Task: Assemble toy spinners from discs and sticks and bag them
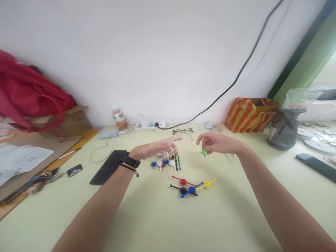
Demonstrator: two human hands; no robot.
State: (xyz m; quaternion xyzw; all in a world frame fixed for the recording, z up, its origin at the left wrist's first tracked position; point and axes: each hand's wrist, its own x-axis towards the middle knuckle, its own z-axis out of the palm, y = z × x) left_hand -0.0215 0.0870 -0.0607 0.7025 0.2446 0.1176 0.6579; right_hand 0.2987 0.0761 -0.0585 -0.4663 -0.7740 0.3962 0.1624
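My left hand (154, 147) hovers with fingers stretched out over a cluster of small parts. Something clear or whitish (170, 153) shows under its fingers; whether the hand touches it I cannot tell. Beneath lie blue and white round discs (160, 163) and several coloured arrow strips (178, 162). My right hand (216, 142) has bent fingers closed on a green arrow piece (204, 153), partly hidden by them. Nearer to me are assembled arrow spinners: a red spinner (183, 182), a black spinner (183, 190), a blue spinner (192, 190) and a yellow spinner (207, 184), lying close together.
Glasses (183, 131) and a power strip (151, 126) lie by the wall. A black tablet-like slab (108, 169) is under my left wrist. A bottle (119, 118) stands at back left; a striped bag (249, 115), a grey bag (285, 127) and a phone (316, 167) are right.
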